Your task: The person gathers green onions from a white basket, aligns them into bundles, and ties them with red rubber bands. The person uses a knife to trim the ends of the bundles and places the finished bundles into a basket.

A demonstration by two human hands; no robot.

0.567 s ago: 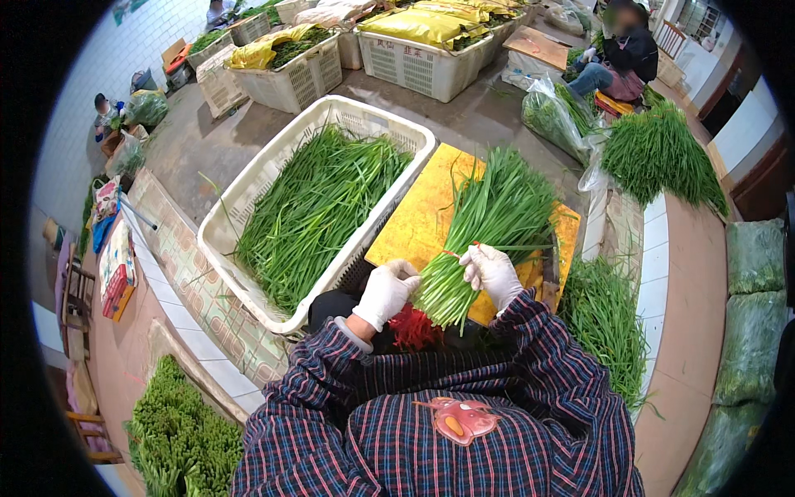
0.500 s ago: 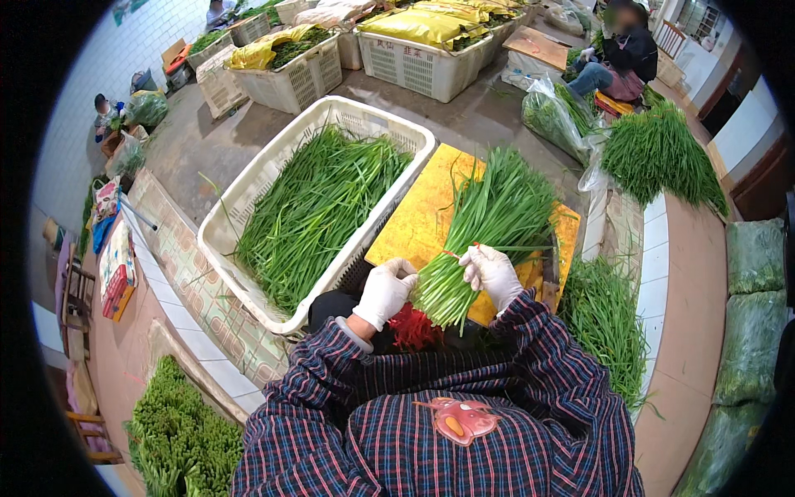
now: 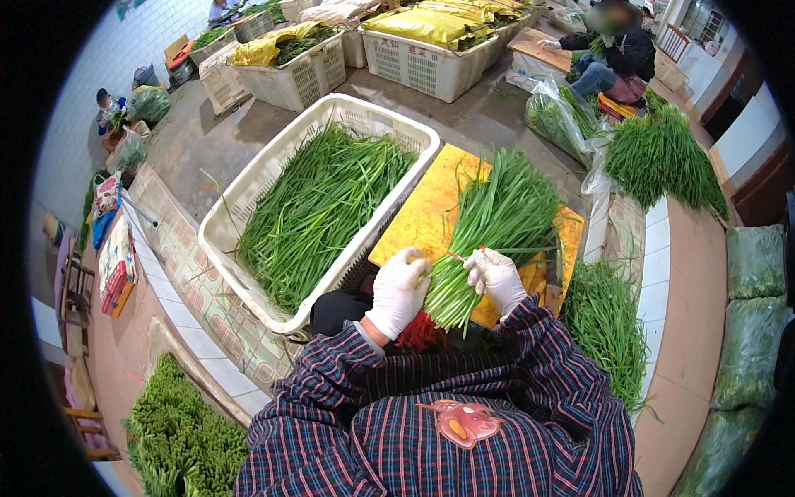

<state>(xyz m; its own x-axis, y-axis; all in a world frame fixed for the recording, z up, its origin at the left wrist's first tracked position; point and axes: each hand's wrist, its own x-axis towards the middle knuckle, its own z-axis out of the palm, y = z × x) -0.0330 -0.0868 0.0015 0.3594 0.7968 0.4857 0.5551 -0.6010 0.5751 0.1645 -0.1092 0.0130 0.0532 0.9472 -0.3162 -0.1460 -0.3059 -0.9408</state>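
A bunch of long green garlic chives (image 3: 507,203) lies on the yellow board (image 3: 418,211) before me, its pale cut ends toward me. Round its stalks runs a thin red tie (image 3: 455,255). My right hand (image 3: 495,280), in a white glove, is closed at the right side of the bunch, where a bit of the tie shows at its fingertips. Next to the left side of the stalks is my gloved left hand (image 3: 399,290), its fingers curled; what they pinch, if anything, is hidden. Below the hands, red strands (image 3: 421,333) lie in a heap.
A white crate (image 3: 217,222) of loose chives stands to the left of the board. Loose chives (image 3: 604,319) lie at the right, tied bundles (image 3: 182,431) at the lower left. Wrapped packs (image 3: 749,348) line the right edge. A person (image 3: 617,62) sits at the far right.
My left hand has moved up and right, closer to the tie, its back turned more toward me. My right hand stays at the bunch. The seated person's arm now reaches left.
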